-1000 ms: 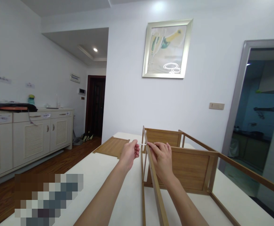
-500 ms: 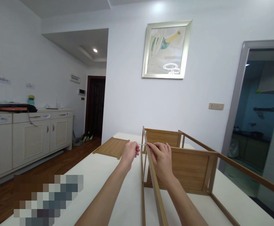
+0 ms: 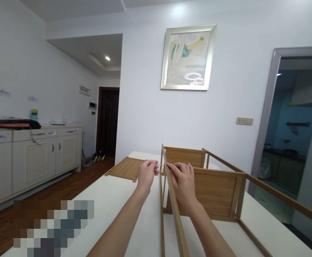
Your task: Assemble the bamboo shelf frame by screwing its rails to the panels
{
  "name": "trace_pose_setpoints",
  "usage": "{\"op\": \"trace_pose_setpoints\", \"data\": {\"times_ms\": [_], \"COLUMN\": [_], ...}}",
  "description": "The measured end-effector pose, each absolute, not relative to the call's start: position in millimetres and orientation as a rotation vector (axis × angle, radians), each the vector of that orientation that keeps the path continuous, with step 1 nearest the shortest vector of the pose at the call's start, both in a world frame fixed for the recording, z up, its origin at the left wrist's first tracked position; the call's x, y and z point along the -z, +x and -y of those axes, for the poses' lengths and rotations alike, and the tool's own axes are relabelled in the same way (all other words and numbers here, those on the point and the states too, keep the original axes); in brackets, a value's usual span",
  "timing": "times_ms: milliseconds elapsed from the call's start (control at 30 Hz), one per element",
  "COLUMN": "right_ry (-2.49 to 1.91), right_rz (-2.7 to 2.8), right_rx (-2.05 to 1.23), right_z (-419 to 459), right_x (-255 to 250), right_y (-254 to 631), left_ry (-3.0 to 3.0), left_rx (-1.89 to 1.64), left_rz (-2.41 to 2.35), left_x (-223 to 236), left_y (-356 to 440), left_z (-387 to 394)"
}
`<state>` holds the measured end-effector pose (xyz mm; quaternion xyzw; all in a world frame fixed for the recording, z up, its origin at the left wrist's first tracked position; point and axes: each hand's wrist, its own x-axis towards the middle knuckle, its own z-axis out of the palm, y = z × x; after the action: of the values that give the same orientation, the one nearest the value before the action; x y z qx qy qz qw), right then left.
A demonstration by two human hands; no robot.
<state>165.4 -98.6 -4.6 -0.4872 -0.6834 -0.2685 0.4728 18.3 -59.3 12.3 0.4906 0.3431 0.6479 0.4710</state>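
A single view is used, taken from a camera worn on the person's head. It is faced forward and slightly down, across the white surface (image 3: 145,228) toward the wall (image 3: 145,117), and the surface is seen at a low slant. Both forearms (image 3: 118,228) are brought in from the lower edge; the left grip (image 3: 146,175) is seen at 6 o'clock of the centre, the right grip (image 3: 183,180) at 5 o'clock, both near the lens. Farther away, the framed picture (image 3: 189,57) is caught at 1 o'clock, the cabinet (image 3: 35,157) at 9 o'clock, the door frame (image 3: 271,89) at 3 o'clock.
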Motion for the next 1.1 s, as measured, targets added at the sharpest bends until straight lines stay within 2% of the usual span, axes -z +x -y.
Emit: {"op": "trace_pose_setpoints", "data": {"times_ms": [300, 500, 600, 767, 1000, 1100], "right_ry": [-1.188, -1.15, -1.102, -1.065, -1.093, -1.053], "right_rz": [1.718, 1.765, 1.727, 1.806, 1.988, 1.928], "right_rx": [0.676, 0.699, 0.709, 0.601, 0.371, 0.34], "right_z": [101.8, 101.2, 110.7, 152.0, 203.7, 207.6], "right_x": [5.3, 8.4, 9.3, 32.2, 108.9, 130.6], "right_y": [168.7, 179.5, 187.5, 201.7, 215.0, 213.7], "left_ry": [1.385, 2.009, 2.059, 1.866, 1.746, 1.587], "left_rx": [-1.641, -1.9, -1.931, -1.678, -1.08, -0.943], "left_rz": [-0.978, -1.118, -1.222, -1.296, -1.093, -0.982], "left_x": [-6.4, 10.1, 10.1, 14.7, 96.2, 114.4], "left_y": [17.2, 11.8, 6.4, -8.9, 2.0, 22.9], "left_z": [53.6, 49.6, 46.8, 56.9, 116.5, 142.9]}}
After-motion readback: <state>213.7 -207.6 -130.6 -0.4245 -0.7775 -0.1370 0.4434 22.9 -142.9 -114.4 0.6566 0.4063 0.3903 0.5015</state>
